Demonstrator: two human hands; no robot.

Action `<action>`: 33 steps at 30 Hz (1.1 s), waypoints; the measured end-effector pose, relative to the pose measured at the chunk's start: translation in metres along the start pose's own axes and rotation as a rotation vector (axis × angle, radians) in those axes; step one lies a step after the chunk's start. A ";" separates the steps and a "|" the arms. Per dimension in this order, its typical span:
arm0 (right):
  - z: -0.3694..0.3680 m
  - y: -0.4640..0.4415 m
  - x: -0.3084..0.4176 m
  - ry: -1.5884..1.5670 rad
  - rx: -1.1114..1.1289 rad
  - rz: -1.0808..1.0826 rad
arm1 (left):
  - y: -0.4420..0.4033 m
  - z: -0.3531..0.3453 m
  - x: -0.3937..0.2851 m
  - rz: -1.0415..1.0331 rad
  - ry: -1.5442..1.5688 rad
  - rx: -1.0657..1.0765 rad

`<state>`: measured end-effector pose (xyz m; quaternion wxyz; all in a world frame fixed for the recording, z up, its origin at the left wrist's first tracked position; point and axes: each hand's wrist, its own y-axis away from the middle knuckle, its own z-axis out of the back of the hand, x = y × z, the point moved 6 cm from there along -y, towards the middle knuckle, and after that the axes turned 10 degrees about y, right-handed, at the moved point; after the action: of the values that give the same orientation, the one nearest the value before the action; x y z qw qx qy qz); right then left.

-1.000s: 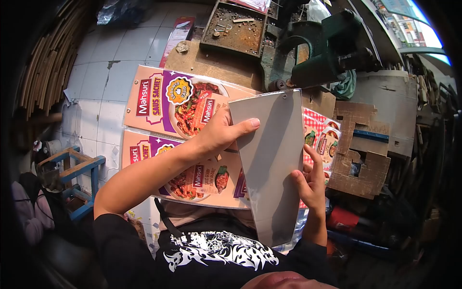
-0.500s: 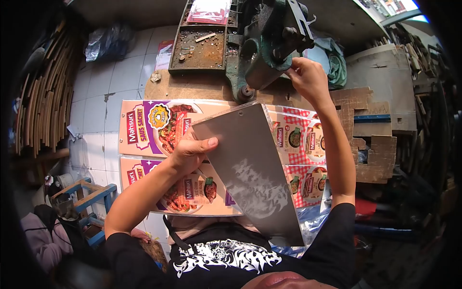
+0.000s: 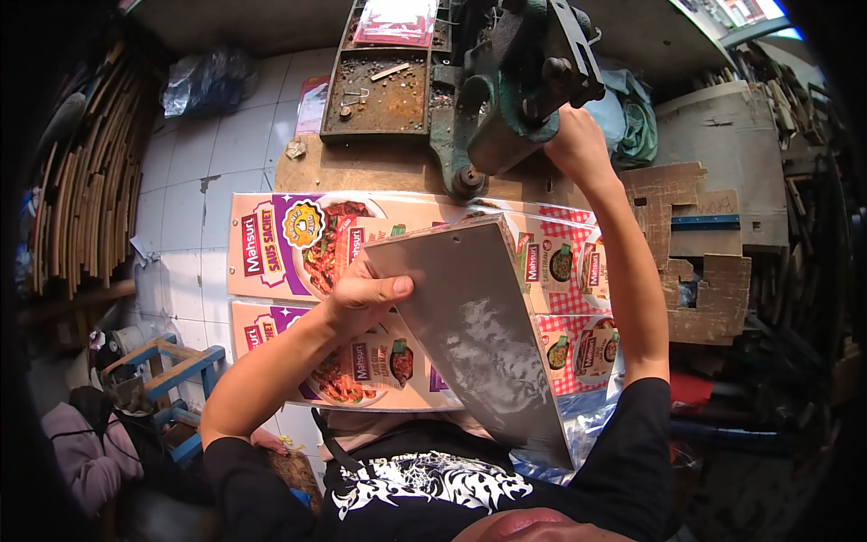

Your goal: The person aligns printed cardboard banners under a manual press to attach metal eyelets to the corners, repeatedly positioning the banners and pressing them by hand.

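A grey panel (image 3: 474, 339) with a small hole near its top edge is tilted above the printed sheets. My left hand (image 3: 363, 294) grips its upper left edge, thumb on the grey face. My right hand (image 3: 578, 144) is up at the green metal press (image 3: 510, 131), its fingers partly behind the machine; what they hold, if anything, is hidden. Beneath the panel lie two long printed boards, the upper board (image 3: 262, 244) and the lower board (image 3: 257, 327), with "Mahsuri" labels, food pictures and red checks at the right.
A rusty tray (image 3: 375, 95) with small metal parts sits left of the press. Cut brown cardboard (image 3: 713, 271) lies at the right. A blue wooden frame (image 3: 181, 370) stands at the lower left, and stacked strips (image 3: 90, 181) lean at the far left.
My right hand has left the panel's right side and reached up to the press. My left hand still holds the panel, now lower and farther left. The view has shifted.
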<state>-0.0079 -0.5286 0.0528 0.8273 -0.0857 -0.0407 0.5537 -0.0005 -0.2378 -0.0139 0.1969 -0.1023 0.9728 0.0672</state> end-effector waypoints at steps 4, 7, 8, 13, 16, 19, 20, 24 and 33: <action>-0.006 -0.004 -0.004 -0.089 -0.002 0.028 | 0.001 0.000 0.000 -0.002 -0.013 -0.008; -0.015 -0.008 -0.006 -0.082 0.026 0.064 | 0.001 -0.005 -0.002 0.008 -0.033 0.000; -0.015 -0.008 -0.007 -0.092 -0.026 0.086 | 0.001 -0.007 -0.002 0.014 -0.047 0.006; -0.008 -0.006 -0.001 -0.138 -0.138 0.162 | 0.003 -0.002 0.000 0.035 -0.059 0.018; 0.019 0.014 0.032 -0.594 0.005 0.165 | 0.004 -0.002 0.001 0.053 -0.042 0.050; -0.001 0.034 0.046 -0.934 0.161 0.231 | 0.002 0.000 0.003 0.033 -0.043 0.059; 0.001 0.038 0.054 -0.960 0.204 0.264 | 0.001 0.001 0.003 0.015 -0.050 0.043; -0.011 0.040 0.056 -1.098 0.220 0.201 | 0.001 -0.001 0.004 0.041 -0.044 0.056; -0.021 0.040 0.060 -1.138 0.220 0.232 | 0.000 -0.003 0.005 0.051 -0.098 0.017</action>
<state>-0.0180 -0.4599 0.0228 0.6135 0.3073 -0.4110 0.6003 -0.0058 -0.2391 -0.0132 0.2436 -0.0725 0.9647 0.0687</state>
